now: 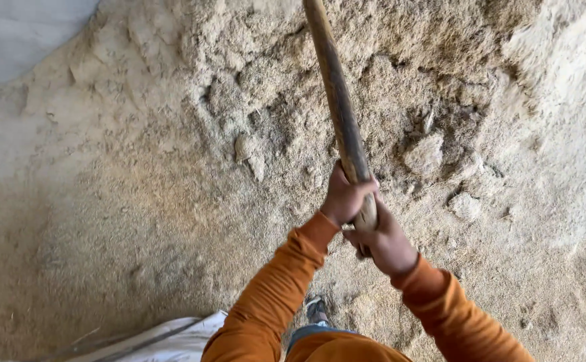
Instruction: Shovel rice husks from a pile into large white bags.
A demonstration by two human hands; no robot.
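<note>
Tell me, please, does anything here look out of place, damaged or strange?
Nothing stands out. Both hands, left above and right below, grip the near end of a worn wooden handle that rises out of view. The pile of tan husk-like material is loose with some hard lumps. A white sack lies at the lower edge.

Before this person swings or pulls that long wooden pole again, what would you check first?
1. Left hand wrapped on the long brown wooden handle: ok.
2. Right hand gripping the handle's end, below the left: ok.
3. Tool head at the far end: out of frame, cannot tell.
4. Shoe set back from the hard clumps in the tan pile: ok.
5. White sheet near the feet, a trip risk: cannot tell.
</note>
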